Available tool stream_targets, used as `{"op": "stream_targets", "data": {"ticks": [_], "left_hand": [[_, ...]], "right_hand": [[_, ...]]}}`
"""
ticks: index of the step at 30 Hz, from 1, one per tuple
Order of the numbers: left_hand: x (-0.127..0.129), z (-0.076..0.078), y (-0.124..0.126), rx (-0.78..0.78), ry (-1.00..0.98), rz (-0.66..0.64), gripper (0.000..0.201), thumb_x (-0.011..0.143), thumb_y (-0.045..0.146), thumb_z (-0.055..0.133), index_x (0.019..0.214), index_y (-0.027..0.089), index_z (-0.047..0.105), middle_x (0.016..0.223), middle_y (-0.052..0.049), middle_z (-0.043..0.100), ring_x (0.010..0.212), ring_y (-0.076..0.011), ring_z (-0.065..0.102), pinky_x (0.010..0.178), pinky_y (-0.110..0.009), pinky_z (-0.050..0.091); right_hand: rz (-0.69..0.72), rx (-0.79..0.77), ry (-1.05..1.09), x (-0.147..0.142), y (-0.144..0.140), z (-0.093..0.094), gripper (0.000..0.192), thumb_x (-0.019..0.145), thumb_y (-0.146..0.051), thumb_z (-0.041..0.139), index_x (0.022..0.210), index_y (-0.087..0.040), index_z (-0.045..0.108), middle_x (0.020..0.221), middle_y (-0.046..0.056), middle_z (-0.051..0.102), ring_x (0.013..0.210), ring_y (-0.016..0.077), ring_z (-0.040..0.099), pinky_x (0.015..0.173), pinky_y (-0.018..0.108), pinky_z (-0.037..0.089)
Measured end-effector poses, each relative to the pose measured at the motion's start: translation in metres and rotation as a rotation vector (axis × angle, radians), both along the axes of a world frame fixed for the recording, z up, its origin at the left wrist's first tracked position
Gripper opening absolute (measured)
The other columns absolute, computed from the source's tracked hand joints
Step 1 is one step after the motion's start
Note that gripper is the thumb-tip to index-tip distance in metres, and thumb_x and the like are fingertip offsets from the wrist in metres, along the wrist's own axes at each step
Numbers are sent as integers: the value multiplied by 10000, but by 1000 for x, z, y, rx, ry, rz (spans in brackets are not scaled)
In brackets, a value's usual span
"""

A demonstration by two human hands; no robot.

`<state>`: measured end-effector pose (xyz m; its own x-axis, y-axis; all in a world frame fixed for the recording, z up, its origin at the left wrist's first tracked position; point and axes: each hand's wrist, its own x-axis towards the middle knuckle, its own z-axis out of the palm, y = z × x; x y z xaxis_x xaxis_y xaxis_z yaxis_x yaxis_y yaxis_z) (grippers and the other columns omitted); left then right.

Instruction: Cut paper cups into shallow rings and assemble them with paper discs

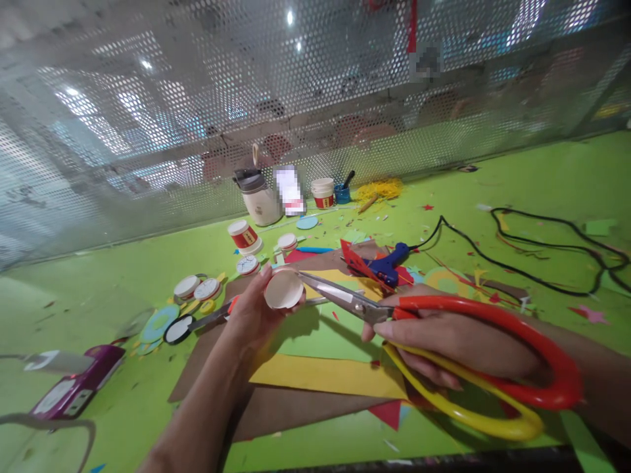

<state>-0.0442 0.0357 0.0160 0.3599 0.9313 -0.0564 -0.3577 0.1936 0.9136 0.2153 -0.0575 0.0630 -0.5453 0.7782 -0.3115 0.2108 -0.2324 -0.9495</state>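
Paper-cup base, a round tan cardboard disc (283, 290), pinched in left hand (254, 312), raised off the green bench (517, 190) so blades reach its edge. Right hand (444, 341) closed through red and yellow handles of large scissors (394, 312), blades meeting the disc. Blue glue gun (388, 265) beyond.

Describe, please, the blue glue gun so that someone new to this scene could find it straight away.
Start at the green table and follow the black cable leftward to its end. There lies the blue glue gun, on the brown paper just beyond the scissors in the right hand. It is the only thing with a cord among the paper scraps there.
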Motion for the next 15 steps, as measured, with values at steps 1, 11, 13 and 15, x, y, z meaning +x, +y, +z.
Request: {"op": "stream_targets", "data": {"ticks": [1,11,13,15], "left_hand": [[0,0,0,3,-7,6,267,788,427,687,847,167,707,748,-65,738,547,-183,645,435,-241,451],[1,4,-1,-1,-5,60,280,781,400,706,836,126,726,690,-65,723,571,-161,650,530,-237,530],[1,5,-2,3,1,60,311,751,411,730,829,110,727,680,-84,725,597,-179,664,504,-227,514],[2,7,-2,15,0,59,331,714,411,758,838,105,729,693,-91,728,616,-189,667,499,-226,503]], "right_hand": [[4,7,-11,1,0,0,517,927,-443,483,476,-193,432,431,-33,449,387,75,411,437,216,391],[4,126,-159,1,2,-3,397,925,-384,477,571,-203,476,522,-13,547,502,122,558,503,227,456],[-33,165,-214,0,1,0,345,913,-341,484,594,-210,484,543,-9,554,549,138,578,526,234,466],[-26,227,-252,0,0,2,337,910,-330,488,594,-213,496,564,2,564,597,157,593,529,238,459]]}}
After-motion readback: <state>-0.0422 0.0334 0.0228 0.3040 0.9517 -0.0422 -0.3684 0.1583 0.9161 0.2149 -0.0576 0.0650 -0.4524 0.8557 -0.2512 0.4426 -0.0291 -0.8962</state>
